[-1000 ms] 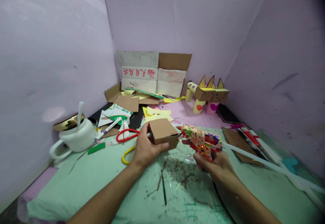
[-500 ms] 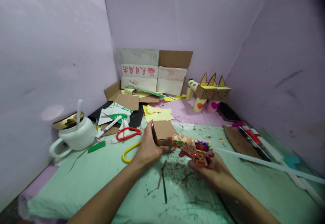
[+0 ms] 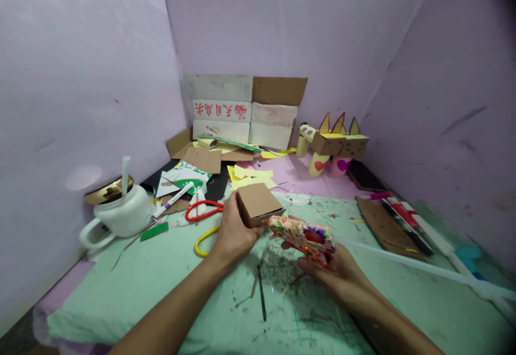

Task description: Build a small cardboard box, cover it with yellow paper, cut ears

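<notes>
A small brown cardboard box [image 3: 260, 200] is held at its left side by my left hand [image 3: 234, 232], with the thumb at the lower front edge. My right hand [image 3: 328, 269] is wrapped round a flower-patterned glue gun [image 3: 300, 232]. The gun's orange nozzle points left and lies close to the box's lower front edge; whether it touches is too small to tell. A long translucent glue stick [image 3: 419, 265] runs rightward from behind the gun. Just left of my left hand lie red-handled scissors [image 3: 197, 217] and a yellow handle loop [image 3: 198, 247].
A white mug [image 3: 124, 212] stands on the left. Folded cardboard [image 3: 221, 114], yellow paper [image 3: 253, 178] and scraps lie at the back. Cardboard figures [image 3: 332, 148] stand back right, near a dark phone-like slab [image 3: 365, 176]. Markers and a brown cardboard piece [image 3: 382, 226] are at right.
The box has turned and tilted in my left hand, showing more of its top. My right hand and the glue gun have moved slightly left, and the glue stick has shifted.
</notes>
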`<action>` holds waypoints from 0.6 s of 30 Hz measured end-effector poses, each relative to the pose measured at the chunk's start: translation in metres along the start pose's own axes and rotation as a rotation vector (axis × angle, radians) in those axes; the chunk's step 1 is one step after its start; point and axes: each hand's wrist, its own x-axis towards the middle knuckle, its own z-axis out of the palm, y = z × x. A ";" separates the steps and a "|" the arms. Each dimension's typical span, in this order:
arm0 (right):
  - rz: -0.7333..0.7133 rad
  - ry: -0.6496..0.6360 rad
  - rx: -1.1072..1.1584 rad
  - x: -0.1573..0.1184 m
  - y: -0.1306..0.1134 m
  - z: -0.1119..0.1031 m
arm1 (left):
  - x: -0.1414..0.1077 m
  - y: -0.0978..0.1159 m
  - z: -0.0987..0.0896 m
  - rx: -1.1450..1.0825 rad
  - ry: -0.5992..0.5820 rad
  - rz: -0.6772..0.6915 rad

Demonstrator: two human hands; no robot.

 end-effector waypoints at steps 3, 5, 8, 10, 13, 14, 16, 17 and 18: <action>0.011 -0.008 -0.022 0.001 0.001 0.001 | -0.002 -0.001 0.002 -0.003 0.007 -0.035; 0.017 0.001 -0.033 0.001 0.003 0.002 | -0.003 -0.002 0.004 0.012 0.021 -0.020; 0.037 0.020 -0.044 0.001 0.003 0.002 | -0.004 -0.003 0.005 0.054 0.045 0.015; 0.043 0.029 -0.043 0.000 0.002 0.003 | -0.004 -0.002 0.006 0.094 0.067 0.044; 0.047 0.017 -0.040 -0.001 0.002 0.003 | -0.003 0.002 0.005 0.197 0.102 0.071; 0.050 0.011 -0.045 -0.002 0.002 0.003 | -0.003 0.004 0.005 0.244 0.110 0.075; 0.056 0.016 -0.062 -0.002 0.004 0.003 | -0.003 0.008 0.004 0.332 0.127 0.086; 0.061 0.024 -0.077 -0.002 0.005 0.002 | -0.003 0.009 0.004 0.362 0.134 0.097; 0.066 0.033 -0.094 -0.002 0.006 0.002 | -0.003 0.010 0.004 0.383 0.140 0.109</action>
